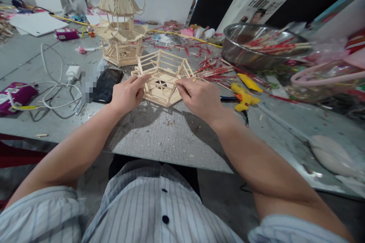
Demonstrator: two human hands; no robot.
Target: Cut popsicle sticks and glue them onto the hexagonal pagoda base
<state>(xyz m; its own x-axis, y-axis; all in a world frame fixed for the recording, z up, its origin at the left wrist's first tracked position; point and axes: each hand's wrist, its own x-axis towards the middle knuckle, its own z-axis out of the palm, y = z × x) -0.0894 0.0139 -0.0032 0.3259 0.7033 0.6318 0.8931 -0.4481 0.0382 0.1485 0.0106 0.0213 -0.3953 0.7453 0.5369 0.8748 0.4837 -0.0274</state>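
Observation:
A six-sided model (pixel 162 89) of pale wooden sticks, with a layered base, short posts and top rails, rests on the table. My left hand (pixel 128 92) is at its left side, index finger stretched over the rail and thumb lower down, with the edge of the model between them. On the right, my right hand (pixel 201 97) pinches the front right part of the railing between thumb and fingertips. Behind it stands a taller stick pagoda (pixel 118 32) with a pointed roof. A yellow glue gun (pixel 243 97) lies right of my right hand.
A black phone (pixel 107 85) lies beside my left hand. Further left are a white charger (pixel 73 73) with cables and a purple packet (pixel 18 97). Red-marked sticks (pixel 216 71) are scattered at the right, near a steel basin (pixel 236 51) holding more sticks.

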